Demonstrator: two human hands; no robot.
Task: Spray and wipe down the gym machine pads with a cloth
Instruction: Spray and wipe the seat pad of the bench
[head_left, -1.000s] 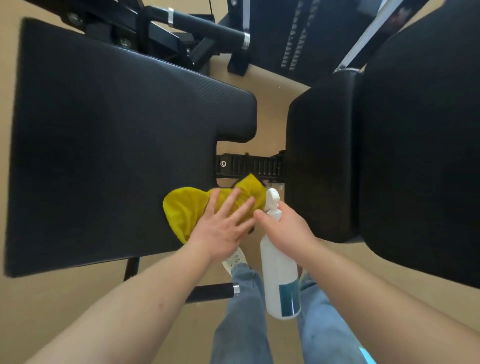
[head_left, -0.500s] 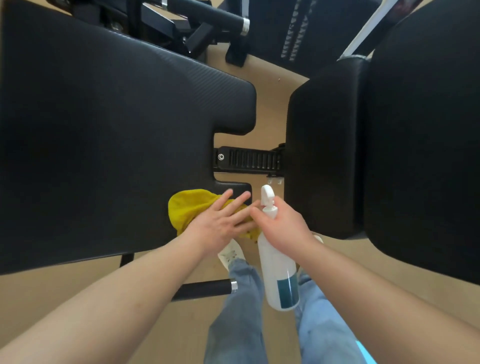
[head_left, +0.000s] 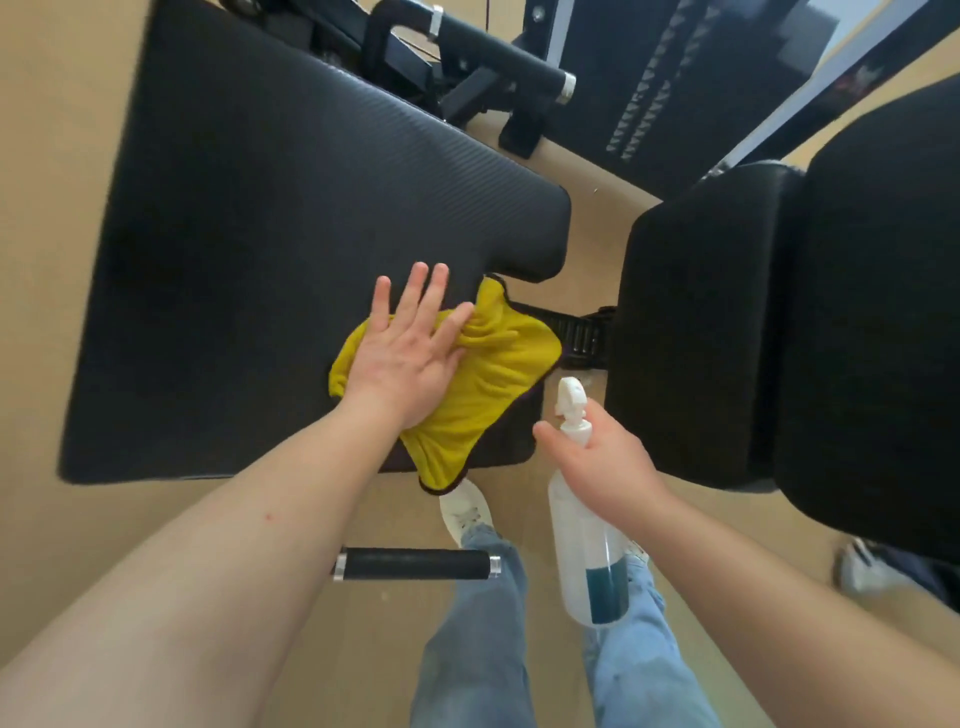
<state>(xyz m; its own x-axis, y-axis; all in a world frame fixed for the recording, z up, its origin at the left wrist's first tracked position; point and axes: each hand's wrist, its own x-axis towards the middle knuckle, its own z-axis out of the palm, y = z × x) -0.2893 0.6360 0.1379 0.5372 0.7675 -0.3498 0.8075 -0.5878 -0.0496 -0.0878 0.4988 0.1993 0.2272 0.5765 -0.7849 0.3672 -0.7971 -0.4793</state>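
A large black ribbed pad (head_left: 270, 249) fills the left of the view. A yellow cloth (head_left: 488, 384) lies spread over its near right corner. My left hand (head_left: 410, 348) presses flat on the cloth with straight fingers, the fingertips reaching onto the bare pad. My right hand (head_left: 597, 462) grips the neck of a white spray bottle (head_left: 587, 551), nozzle up, with some dark liquid at its bottom. The bottle hangs over the floor between the two pads. A second black pad (head_left: 691, 338) stands just right of the bottle.
A bigger black cushion (head_left: 878, 322) fills the right side. A ribbed black bracket (head_left: 582, 332) joins the pads. A black handle with silver ends (head_left: 415, 564) sticks out below the left pad. My legs and white shoe (head_left: 465, 512) stand on the tan floor. Machine frame and weight stack (head_left: 654, 83) lie beyond.
My left hand has slid the cloth up and further onto the pad, and the cloth is now spread wider. The right hand with the bottle has drawn away from the left hand.
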